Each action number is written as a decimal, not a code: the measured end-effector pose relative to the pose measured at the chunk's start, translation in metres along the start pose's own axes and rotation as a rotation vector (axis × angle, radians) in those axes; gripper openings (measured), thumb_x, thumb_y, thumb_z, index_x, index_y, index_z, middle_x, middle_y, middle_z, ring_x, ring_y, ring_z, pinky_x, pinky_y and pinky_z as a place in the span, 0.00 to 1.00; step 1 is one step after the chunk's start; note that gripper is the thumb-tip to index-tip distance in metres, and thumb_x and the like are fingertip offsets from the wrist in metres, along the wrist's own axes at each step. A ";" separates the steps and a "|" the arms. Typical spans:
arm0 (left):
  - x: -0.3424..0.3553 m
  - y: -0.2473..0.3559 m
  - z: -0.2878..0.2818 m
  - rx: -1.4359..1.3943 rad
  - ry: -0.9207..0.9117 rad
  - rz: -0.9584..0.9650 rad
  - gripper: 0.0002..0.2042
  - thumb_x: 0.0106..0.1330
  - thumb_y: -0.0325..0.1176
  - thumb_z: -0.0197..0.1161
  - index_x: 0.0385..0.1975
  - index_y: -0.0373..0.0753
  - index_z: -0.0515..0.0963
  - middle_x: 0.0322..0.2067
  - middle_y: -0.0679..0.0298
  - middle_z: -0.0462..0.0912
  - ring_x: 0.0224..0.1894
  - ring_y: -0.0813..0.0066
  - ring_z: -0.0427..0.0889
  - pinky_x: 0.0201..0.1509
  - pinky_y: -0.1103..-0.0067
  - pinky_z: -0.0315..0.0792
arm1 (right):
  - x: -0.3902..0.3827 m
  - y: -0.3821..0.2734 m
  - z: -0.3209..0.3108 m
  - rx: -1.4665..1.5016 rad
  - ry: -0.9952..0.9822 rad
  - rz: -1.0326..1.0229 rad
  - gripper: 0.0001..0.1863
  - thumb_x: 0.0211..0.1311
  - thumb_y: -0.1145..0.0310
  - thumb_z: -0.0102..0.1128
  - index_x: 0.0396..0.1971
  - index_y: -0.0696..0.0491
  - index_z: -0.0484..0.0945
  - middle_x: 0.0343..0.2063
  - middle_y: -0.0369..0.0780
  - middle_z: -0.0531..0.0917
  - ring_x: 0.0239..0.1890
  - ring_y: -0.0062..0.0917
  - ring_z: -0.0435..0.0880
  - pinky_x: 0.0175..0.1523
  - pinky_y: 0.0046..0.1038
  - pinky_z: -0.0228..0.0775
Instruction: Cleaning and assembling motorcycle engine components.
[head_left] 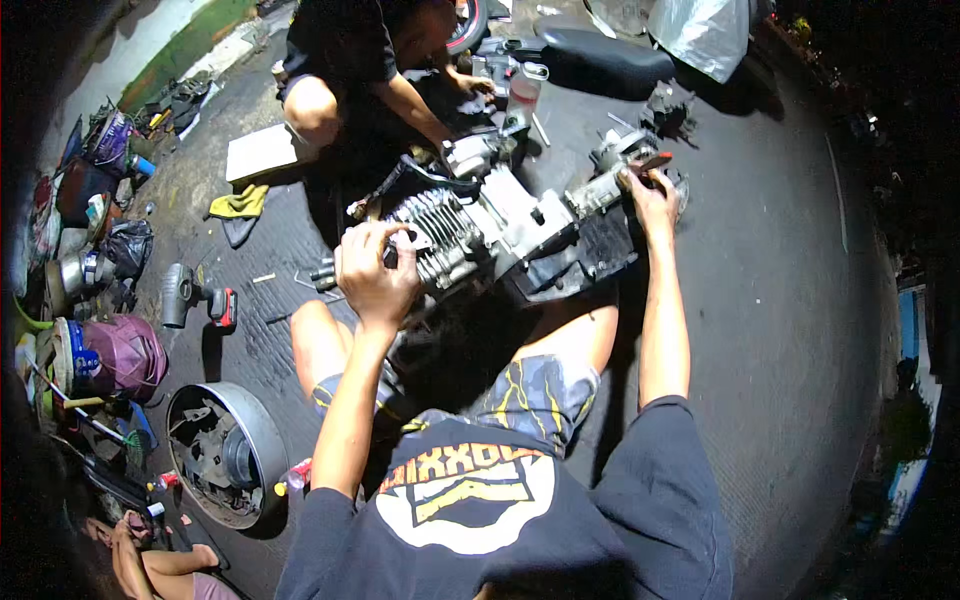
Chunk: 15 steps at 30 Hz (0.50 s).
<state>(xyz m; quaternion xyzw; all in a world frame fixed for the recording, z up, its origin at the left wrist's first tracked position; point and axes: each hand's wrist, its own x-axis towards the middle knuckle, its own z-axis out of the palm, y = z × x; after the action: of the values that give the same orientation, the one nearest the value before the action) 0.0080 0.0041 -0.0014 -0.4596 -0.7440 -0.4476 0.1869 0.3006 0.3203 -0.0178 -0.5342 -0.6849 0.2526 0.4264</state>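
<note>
A motorcycle engine (520, 215) with a finned cylinder (437, 222) lies across in front of my knees. My left hand (378, 268) is at the cylinder's left end, with its fingers bent around the edge there. What lies under the fingertips is partly hidden. At the engine's far right end, my right hand (652, 202) has its thumb and fingers closed around a slim tool with a red end (655, 161). The tool's other end cannot be made out. Next to that hand is a light grey metal part (600, 192).
Across the engine another person (345, 50) crouches, hands near a metal part. A clear bottle (526, 88) and black motorcycle seat (610, 65) are beyond. On my left are a cordless power tool (178, 295), a round metal tub (262, 450) of parts and a yellow-grey glove (238, 205).
</note>
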 end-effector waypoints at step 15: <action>-0.003 -0.007 0.004 0.030 -0.011 0.006 0.04 0.63 0.32 0.65 0.35 0.43 0.84 0.37 0.63 0.86 0.45 0.62 0.83 0.53 0.69 0.72 | 0.009 0.006 -0.001 -0.353 -0.044 -0.017 0.28 0.60 0.45 0.69 0.43 0.58 0.87 0.40 0.49 0.89 0.45 0.41 0.88 0.53 0.36 0.76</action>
<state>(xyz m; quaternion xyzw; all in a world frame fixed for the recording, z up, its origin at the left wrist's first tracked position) 0.0037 0.0050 -0.0094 -0.4612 -0.7503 -0.4334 0.1911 0.3038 0.3303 -0.0194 -0.5892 -0.7323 0.1364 0.3129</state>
